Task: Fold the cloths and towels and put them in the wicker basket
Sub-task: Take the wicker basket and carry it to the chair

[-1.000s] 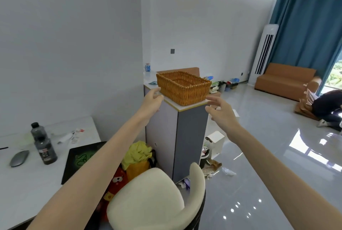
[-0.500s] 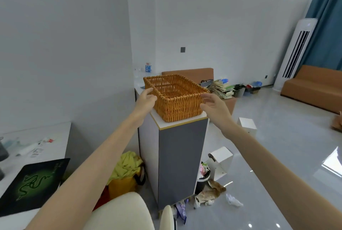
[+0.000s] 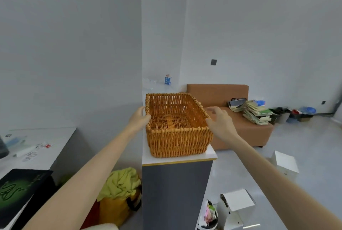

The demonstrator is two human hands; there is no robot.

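Living rm doubling as home office, prob. a flat. Brown sofa (image 3: 218,92) against white wall w/ stack of books (image 3: 257,112) piled on it. White desk (image 3: 40,148) at left w/ black mouse mat (image 3: 16,189). Grey cabinet (image 3: 175,192) topped by wicker basket (image 3: 177,142). White boxes (image 3: 285,163) on glossy floor (image 3: 305,137).
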